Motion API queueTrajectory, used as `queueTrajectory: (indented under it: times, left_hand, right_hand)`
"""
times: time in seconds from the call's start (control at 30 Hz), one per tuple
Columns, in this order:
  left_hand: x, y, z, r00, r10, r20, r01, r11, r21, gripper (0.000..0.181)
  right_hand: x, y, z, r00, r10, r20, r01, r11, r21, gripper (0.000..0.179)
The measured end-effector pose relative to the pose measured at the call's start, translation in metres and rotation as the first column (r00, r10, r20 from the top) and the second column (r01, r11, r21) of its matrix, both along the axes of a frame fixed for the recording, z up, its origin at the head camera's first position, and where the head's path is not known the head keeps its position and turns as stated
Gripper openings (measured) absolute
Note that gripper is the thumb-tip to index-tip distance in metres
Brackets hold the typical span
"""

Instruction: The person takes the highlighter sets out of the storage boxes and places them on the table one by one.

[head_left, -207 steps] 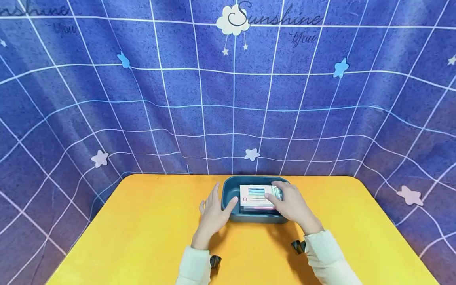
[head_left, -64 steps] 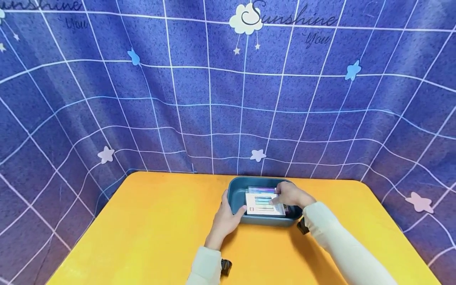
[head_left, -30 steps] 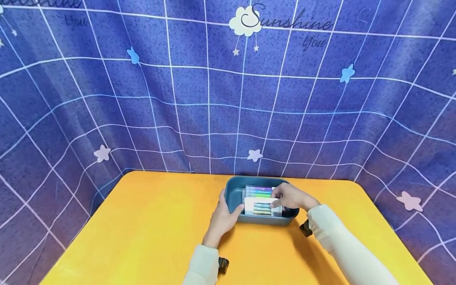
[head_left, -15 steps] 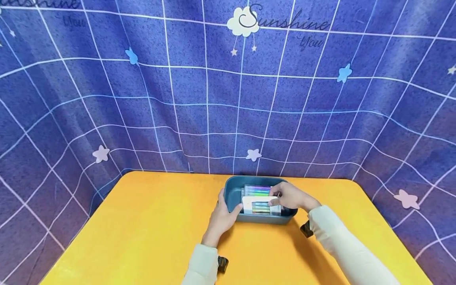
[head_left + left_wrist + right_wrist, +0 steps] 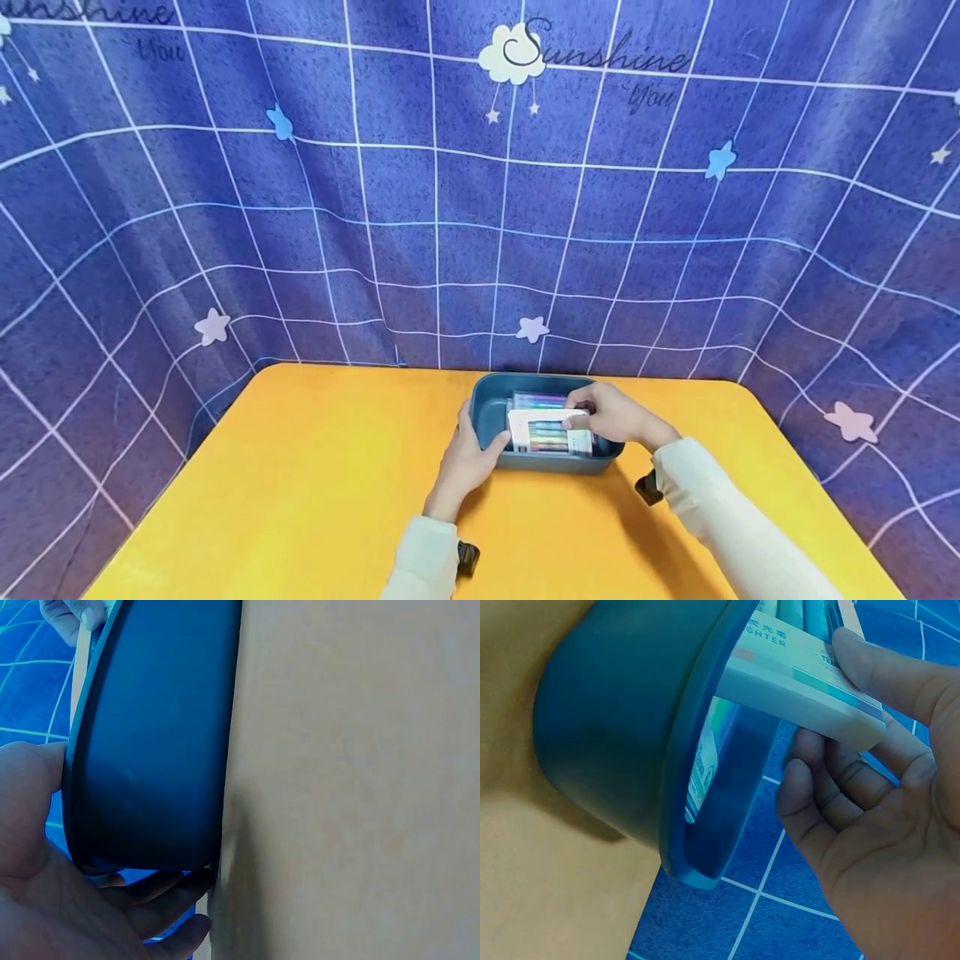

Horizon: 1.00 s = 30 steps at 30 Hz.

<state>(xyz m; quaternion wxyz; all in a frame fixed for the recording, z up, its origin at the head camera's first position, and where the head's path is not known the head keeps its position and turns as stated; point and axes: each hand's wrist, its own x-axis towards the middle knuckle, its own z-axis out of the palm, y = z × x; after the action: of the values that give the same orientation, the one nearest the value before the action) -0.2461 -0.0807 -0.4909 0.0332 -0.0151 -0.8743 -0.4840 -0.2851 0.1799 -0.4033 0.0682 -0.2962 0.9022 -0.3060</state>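
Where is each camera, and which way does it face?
Head: on the head, facing forward and down at the tub, table and curtain; left hand, right hand and sleeves show.
Left wrist: on that wrist, facing the tub's outer side; left hand near, right hand top left.
Right wrist: on that wrist, facing the white pack and tub; right hand shows.
Wrist views share: tub, right hand.

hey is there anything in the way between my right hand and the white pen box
Nothing visible: your right hand pinches the white pen box directly. The colorful pens lie behind it in the bin, not between box and hand.
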Motion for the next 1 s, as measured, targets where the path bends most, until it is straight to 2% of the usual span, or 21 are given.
queueTrajectory:
  times: [0.17, 0.3, 0.5, 0.67, 1.0]
  left_hand:
    - [0.000, 0.000, -0.001, 1.000, 0.013, 0.014, -0.013, 1.000, -0.002, 0.092]
    - [0.001, -0.001, 0.000, 1.000, 0.010, 0.009, -0.010, 1.000, -0.003, 0.092]
    - [0.002, -0.001, 0.000, 0.999, 0.020, 0.035, -0.020, 1.000, 0.006, 0.093]
    - [0.002, -0.001, -0.001, 0.999, 0.026, 0.039, -0.026, 1.000, 0.006, 0.092]
    - [0.003, 0.001, -0.001, 1.000, 0.010, 0.025, -0.010, 1.000, 0.002, 0.093]
  right_hand:
    - [0.003, -0.003, 0.003, 1.000, -0.027, -0.009, 0.027, 0.999, -0.017, 0.009]
    - [0.005, -0.002, 0.004, 1.000, -0.019, -0.023, 0.019, 1.000, -0.023, 0.010]
    - [0.008, -0.001, 0.007, 0.998, -0.024, -0.064, 0.021, 0.999, -0.048, 0.010]
    - [0.012, -0.001, 0.008, 0.998, -0.043, -0.056, 0.039, 0.997, -0.067, 0.010]
    - [0.015, 0.003, 0.003, 0.991, -0.124, -0.057, 0.117, 0.986, -0.119, 0.009]
